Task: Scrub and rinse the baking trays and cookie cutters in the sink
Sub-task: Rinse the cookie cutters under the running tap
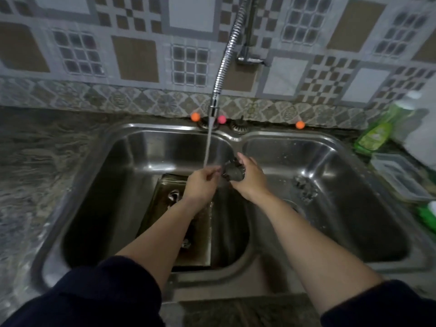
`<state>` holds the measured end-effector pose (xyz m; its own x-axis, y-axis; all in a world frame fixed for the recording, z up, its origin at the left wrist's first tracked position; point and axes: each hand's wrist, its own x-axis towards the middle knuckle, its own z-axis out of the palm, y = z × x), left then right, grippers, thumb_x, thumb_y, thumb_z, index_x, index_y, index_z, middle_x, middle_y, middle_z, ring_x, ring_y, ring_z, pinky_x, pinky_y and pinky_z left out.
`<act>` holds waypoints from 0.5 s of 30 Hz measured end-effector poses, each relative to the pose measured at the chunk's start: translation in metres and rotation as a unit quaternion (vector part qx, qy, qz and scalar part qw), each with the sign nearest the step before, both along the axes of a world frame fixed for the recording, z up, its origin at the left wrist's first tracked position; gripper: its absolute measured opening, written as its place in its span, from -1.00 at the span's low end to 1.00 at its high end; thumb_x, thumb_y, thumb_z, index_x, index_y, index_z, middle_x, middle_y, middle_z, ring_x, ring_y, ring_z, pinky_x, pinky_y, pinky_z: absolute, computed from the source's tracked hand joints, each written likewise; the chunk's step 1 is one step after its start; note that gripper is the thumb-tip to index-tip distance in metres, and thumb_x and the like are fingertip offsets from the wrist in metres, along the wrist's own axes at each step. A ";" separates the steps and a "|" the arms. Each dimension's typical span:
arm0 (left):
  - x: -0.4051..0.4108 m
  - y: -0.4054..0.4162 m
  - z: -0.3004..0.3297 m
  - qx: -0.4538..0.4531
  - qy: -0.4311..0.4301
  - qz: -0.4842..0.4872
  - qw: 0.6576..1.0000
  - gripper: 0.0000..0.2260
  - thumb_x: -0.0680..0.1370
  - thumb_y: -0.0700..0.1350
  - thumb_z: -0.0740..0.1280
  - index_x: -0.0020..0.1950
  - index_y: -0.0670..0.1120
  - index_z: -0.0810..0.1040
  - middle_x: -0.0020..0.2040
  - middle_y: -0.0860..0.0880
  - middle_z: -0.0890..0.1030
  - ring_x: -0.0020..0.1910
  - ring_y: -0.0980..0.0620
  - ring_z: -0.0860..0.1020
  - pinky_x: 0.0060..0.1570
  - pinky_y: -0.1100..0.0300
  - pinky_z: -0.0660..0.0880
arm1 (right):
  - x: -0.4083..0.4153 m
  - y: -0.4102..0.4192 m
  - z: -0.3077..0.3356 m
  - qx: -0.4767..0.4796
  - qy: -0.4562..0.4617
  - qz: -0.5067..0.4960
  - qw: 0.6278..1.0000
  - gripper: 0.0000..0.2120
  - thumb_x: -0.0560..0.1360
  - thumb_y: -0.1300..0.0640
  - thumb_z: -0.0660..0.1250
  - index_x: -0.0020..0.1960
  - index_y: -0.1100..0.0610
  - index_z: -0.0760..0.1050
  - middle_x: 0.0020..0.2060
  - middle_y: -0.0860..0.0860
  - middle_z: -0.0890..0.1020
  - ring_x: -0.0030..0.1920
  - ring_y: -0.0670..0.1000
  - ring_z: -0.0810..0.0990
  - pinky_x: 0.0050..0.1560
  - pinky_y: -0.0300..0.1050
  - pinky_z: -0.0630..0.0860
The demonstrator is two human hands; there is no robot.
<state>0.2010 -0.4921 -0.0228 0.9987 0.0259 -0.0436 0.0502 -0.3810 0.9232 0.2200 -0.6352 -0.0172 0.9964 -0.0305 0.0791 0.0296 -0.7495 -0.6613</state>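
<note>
My right hand (250, 179) grips a small dark metal cookie cutter (232, 171) over the divider of the double steel sink (113, 142). My left hand (201, 182) sits just left of it with curled fingers touching its edge, under the stream of water (207, 145) from the flexible tap (227, 50). A baking tray (165, 197) lies in the left basin below my left arm, with small metal pieces on it. More cookie cutters (304, 188) lie in the right basin.
A green dish-soap bottle (379, 128) and a clear plastic box (401, 177) stand on the counter at right. Another green item (428, 214) sits at the right edge. Stone counter (35, 161) stretches left of the sink. Tiled wall behind.
</note>
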 end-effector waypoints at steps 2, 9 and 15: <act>0.001 -0.019 -0.004 0.085 -0.019 -0.036 0.996 -0.66 0.63 -0.10 0.20 0.41 -0.04 0.44 0.31 -0.06 0.54 0.28 -0.03 0.50 0.27 0.14 0.40 | 0.002 -0.030 -0.003 -0.003 0.029 -0.027 0.999 -0.25 0.38 0.16 0.50 0.49 0.07 0.25 0.39 0.05 0.37 0.39 0.04 0.35 0.37 -0.17 0.29; 0.013 -0.089 -0.021 0.348 0.027 -0.155 0.924 -0.41 0.65 0.15 -0.03 0.58 -0.09 -0.13 0.58 0.01 -0.21 0.54 0.07 -0.24 0.50 -0.14 -0.17 | -0.004 -0.148 -0.034 -0.020 0.138 -0.119 0.983 -0.32 0.39 0.18 0.50 0.43 0.14 0.28 0.34 0.06 0.43 0.32 0.07 0.43 0.18 -0.23 0.32; 0.010 -0.109 -0.032 0.462 0.007 -0.100 0.881 -0.28 0.59 0.25 -0.02 0.56 -0.09 -0.26 0.56 -0.02 -0.30 0.53 0.05 -0.28 0.47 -0.14 -0.27 | 0.007 -0.236 -0.079 -0.063 0.193 -0.175 0.963 -0.25 0.30 0.08 0.54 0.41 0.04 0.32 0.30 0.09 0.48 0.26 0.16 0.48 0.24 -0.04 0.45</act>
